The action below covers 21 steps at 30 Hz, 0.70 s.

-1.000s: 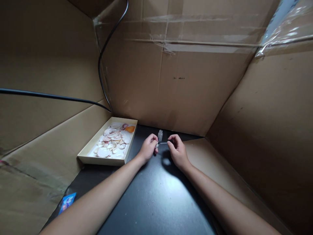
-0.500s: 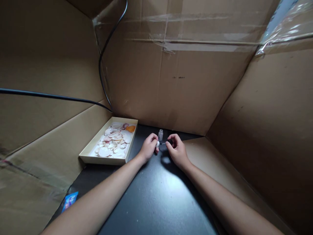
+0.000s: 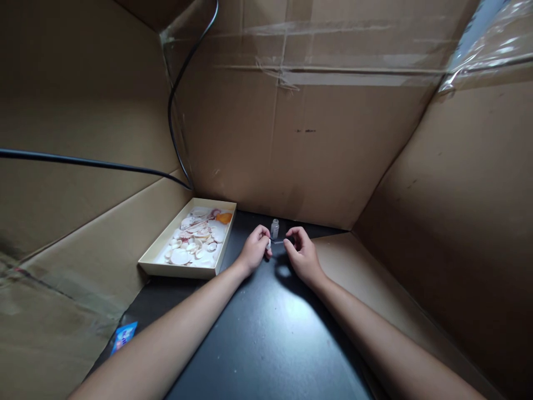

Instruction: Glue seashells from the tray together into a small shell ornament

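While both forearms reach in over the black tabletop (image 3: 266,344), the two hands meet near its far edge, just in front of a small clear bottle (image 3: 275,228) standing upright there. The left hand (image 3: 253,253) has its fingers curled closed around a small white shell (image 3: 268,243), pinched between thumb and fingertips. The right hand (image 3: 303,255) is pinching the dark end of a thin brush-like stick (image 3: 278,241) (honestly too small to say exactly what it is), and the pale tip of that stick points left, right up against the shell. So both hands are gripping something, with only a small gap between them.

Off to the left, well apart from the hands, sits a shallow cream tray (image 3: 179,270) with its long side angled along the tabletop's edge. It's full of shells (image 3: 195,244), mostly white and pinkish, plus one orange piece at the far corner.

Everything is boxed in by cardboard walls (image 3: 291,150) on three sides, with clear tape strips across the back panel. A black cable (image 3: 172,105) runs down the left corner and another stretch of it crosses the left wall. Down at the near left corner of the tabletop there's a little blue packet (image 3: 124,335) lying flat.
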Motion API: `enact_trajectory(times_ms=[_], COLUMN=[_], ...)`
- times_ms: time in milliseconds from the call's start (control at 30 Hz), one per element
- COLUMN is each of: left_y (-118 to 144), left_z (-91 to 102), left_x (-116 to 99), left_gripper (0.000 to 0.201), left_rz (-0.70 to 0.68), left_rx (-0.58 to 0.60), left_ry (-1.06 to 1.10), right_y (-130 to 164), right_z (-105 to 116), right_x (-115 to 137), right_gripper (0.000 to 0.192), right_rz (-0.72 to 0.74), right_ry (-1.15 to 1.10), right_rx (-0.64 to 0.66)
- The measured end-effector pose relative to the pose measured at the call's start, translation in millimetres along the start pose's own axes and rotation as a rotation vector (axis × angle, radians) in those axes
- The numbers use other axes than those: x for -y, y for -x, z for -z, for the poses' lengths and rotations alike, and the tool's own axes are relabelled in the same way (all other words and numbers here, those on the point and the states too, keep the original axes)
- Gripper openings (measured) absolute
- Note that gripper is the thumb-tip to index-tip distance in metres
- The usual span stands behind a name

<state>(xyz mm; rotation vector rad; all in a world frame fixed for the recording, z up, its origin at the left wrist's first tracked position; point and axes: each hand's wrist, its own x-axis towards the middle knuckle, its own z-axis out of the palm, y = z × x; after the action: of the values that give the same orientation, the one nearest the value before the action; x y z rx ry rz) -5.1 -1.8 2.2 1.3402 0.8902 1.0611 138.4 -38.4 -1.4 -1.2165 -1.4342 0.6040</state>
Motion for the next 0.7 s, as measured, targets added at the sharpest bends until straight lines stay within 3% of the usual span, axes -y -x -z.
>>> enact_trajectory(times_ms=[400, 500, 567, 700], left_y=[1.5, 8.0, 23.7, 89.1], left_z=[1.2, -4.8, -13.8, -31.9], left_x=[-0.1, -15.3, -40.1, -103.9], left_gripper=[0.007, 0.014, 0.017, 0.028], left_rz=[-0.010, -0.064, -0.121, -0.250], left_rx=[-0.039, -0.063, 0.081, 0.670], left_ry=[-0.102, -0.229, -0.343, -0.421], right_y=[-2.1, -3.8, -4.8, -5.9], right_z=[1.6, 1.6, 1.4, 0.7], right_x=[-0.9, -3.3, -4.7, -4.5], right_gripper=[0.014, 0.016, 0.017, 0.018], right_rz=[-0.005, -0.011, -0.024, -0.040], right_ry=[-0.041, -0.035, -0.046, -0.047], right_rx=[-0.050, -0.066, -0.061, -0.044])
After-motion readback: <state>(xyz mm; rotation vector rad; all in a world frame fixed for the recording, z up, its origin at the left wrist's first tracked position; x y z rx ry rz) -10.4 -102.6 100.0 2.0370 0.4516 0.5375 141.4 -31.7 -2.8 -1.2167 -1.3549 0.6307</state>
